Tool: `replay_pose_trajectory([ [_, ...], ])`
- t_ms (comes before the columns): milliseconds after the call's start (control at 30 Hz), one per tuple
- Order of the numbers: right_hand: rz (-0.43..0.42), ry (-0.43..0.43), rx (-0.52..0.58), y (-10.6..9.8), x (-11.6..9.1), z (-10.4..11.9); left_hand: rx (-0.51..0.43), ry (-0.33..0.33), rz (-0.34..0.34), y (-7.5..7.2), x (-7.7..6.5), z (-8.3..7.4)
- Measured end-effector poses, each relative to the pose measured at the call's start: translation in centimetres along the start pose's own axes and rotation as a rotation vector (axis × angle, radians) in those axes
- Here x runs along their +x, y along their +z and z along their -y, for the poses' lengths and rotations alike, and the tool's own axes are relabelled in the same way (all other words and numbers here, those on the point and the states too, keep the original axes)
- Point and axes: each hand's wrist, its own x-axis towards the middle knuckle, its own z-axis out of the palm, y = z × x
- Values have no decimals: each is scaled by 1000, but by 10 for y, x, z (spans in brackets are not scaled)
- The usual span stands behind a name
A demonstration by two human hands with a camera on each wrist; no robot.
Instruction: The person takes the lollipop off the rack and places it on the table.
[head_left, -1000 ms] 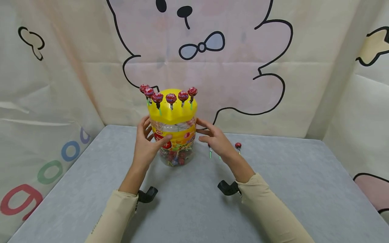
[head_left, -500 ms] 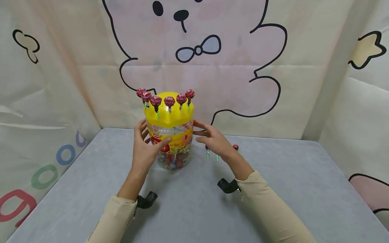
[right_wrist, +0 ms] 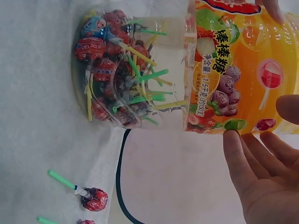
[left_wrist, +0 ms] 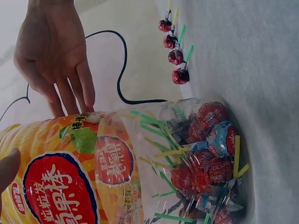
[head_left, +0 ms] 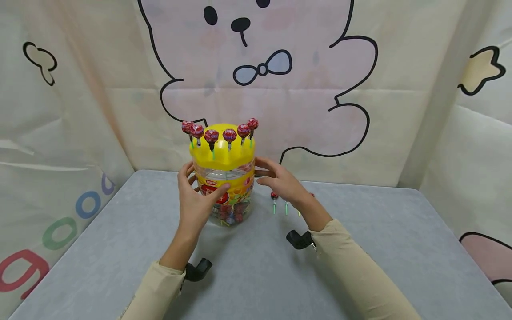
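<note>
A clear plastic candy jar (head_left: 239,184) with a yellow printed label stands upright on the table, wrapped lollipops heaped in its bottom. On top is a yellow lid (head_left: 222,156), with several red-wrapped lollipops (head_left: 211,136) upright around its edge. My left hand (head_left: 194,208) grips the jar's left side, thumb across the front label and fingers curving behind. Against the opposite side, my right hand (head_left: 284,183) touches the jar with extended fingertips; its thumb (right_wrist: 288,108) overlaps the label in the right wrist view. The jar's back is hidden.
Several loose lollipops (left_wrist: 175,57) lie in a row on the grey table (head_left: 256,275), right of the jar and partly behind my right wrist. A cloth backdrop (head_left: 312,129) with a cartoon drawing hangs along the table's far edge.
The jar has turned slightly, its front label and lid lollipops shifting rightward. My left thumb has moved right with it. The right hand keeps about the same place.
</note>
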Motion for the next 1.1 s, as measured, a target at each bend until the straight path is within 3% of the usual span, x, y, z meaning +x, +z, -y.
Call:
replay_pose_trajectory([
  [100,0,1,-7,-2,3,-1,15,-4,-10,0,-1,0],
  [200,-66,-37,-57,-6,4,4,24,2,-15,-2,1,0],
  [367,-269,-253,-132,-12,2,29,-2,10,11,-4,6,1],
  [533,-323,-419,-243,-9,9,51,-21,10,45,-5,7,3],
  [767,-338,-447,-367,-7,16,57,-12,19,52,-5,8,5],
  [1100,-376,-460,-429,-7,23,62,-10,17,49,-6,9,9],
])
